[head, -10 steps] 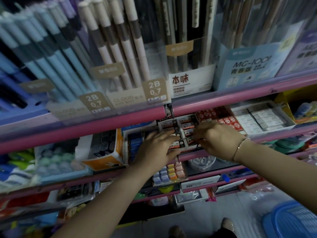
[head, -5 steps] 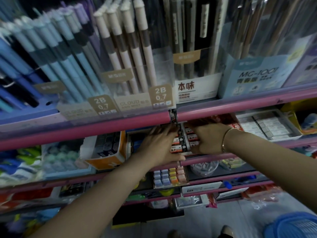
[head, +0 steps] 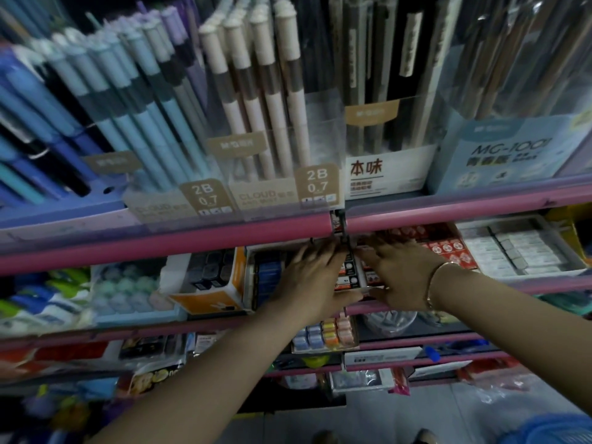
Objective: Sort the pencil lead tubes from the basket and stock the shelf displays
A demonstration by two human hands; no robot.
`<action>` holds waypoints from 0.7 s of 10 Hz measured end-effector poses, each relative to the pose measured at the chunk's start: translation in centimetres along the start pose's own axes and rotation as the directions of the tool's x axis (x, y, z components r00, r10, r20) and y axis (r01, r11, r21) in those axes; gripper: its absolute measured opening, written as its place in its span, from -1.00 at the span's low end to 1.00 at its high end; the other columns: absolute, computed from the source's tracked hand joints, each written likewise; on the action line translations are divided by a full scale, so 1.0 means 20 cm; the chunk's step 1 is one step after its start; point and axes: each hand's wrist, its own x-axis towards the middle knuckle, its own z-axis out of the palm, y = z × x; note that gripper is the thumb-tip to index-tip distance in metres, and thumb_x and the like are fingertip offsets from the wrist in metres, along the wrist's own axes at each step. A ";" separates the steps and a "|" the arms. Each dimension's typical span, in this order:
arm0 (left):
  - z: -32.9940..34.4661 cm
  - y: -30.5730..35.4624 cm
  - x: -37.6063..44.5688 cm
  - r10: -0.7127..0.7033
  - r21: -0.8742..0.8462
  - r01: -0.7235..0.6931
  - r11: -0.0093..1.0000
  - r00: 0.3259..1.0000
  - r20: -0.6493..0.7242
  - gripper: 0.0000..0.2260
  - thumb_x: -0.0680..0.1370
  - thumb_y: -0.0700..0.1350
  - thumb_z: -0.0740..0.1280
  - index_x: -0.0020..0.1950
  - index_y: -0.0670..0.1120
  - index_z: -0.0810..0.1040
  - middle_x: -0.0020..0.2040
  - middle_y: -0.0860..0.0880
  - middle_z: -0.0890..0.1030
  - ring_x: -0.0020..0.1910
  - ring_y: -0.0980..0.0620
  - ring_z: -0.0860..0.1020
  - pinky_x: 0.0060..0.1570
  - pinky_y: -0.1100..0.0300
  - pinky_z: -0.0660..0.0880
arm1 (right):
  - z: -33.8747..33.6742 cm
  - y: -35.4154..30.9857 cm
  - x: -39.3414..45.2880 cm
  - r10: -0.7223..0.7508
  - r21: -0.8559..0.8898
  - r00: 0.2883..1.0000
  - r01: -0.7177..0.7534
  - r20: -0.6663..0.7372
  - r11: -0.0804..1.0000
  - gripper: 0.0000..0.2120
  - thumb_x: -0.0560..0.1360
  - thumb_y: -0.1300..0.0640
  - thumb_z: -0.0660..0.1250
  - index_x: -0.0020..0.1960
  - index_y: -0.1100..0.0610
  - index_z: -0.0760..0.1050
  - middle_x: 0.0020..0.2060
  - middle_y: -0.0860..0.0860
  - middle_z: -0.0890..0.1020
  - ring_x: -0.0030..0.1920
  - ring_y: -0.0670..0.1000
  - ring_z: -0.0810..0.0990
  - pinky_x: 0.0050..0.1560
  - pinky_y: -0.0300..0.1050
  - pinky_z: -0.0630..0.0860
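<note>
Under the pink shelf rail [head: 166, 248], a display box [head: 352, 277] of small red, white and black lead tubes sits between the left hand [head: 307, 283] and right hand [head: 400, 277], both flat with straight fingers against it.

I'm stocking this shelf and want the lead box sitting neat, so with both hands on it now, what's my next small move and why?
Probably ease the lead box a little deeper. Your left hand and right hand lie flat on it with fingers reaching under the pink rail, and its front edge sits right at the lower shelf lip.
</note>
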 end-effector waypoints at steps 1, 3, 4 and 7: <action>-0.01 -0.01 0.00 -0.003 -0.014 0.004 1.000 0.999 0.034 -0.26 0.47 0.37 0.15 0.53 0.02 0.09 0.54 -0.03 0.13 0.51 -0.02 0.07 0.47 0.02 -0.14 | -0.06 0.02 0.01 0.013 0.058 0.999 -0.016 0.048 0.998 -0.27 0.38 -0.24 0.27 0.47 -0.08 0.14 0.34 0.01 0.43 0.29 0.09 0.44 0.26 -0.02 0.42; -0.03 -0.01 -0.01 -0.004 0.052 0.001 0.999 0.998 0.059 -0.27 0.48 0.36 0.15 0.53 0.03 0.08 0.53 -0.09 0.16 0.51 -0.07 0.09 0.47 -0.04 -0.16 | -0.09 0.03 0.00 0.045 0.083 0.994 -0.053 0.096 0.995 -0.33 0.35 -0.24 0.31 0.41 -0.14 0.23 0.23 -0.01 0.54 0.20 0.06 0.52 0.22 -0.07 0.45; -0.02 0.00 -0.02 0.002 0.051 -0.003 0.999 1.000 0.031 -0.30 0.50 0.32 0.16 0.53 -0.02 0.12 0.49 -0.12 0.24 0.49 -0.10 0.14 0.46 -0.01 -0.15 | -0.07 0.03 -0.01 0.034 0.006 0.998 -0.035 0.044 0.999 -0.38 0.40 -0.24 0.28 0.39 -0.06 0.28 0.22 0.04 0.54 0.17 0.10 0.55 0.16 -0.06 0.49; -0.18 0.03 -0.17 -0.060 -0.469 0.136 0.873 0.983 0.172 -0.37 0.49 0.31 0.21 0.50 0.14 0.16 0.51 0.09 0.21 0.45 0.08 0.21 0.40 0.14 0.13 | -0.07 0.01 -0.16 0.018 0.156 0.992 -0.037 0.124 0.987 -0.38 0.46 -0.14 0.31 0.45 -0.07 0.19 0.41 0.00 0.33 0.35 0.03 0.38 0.39 -0.12 0.27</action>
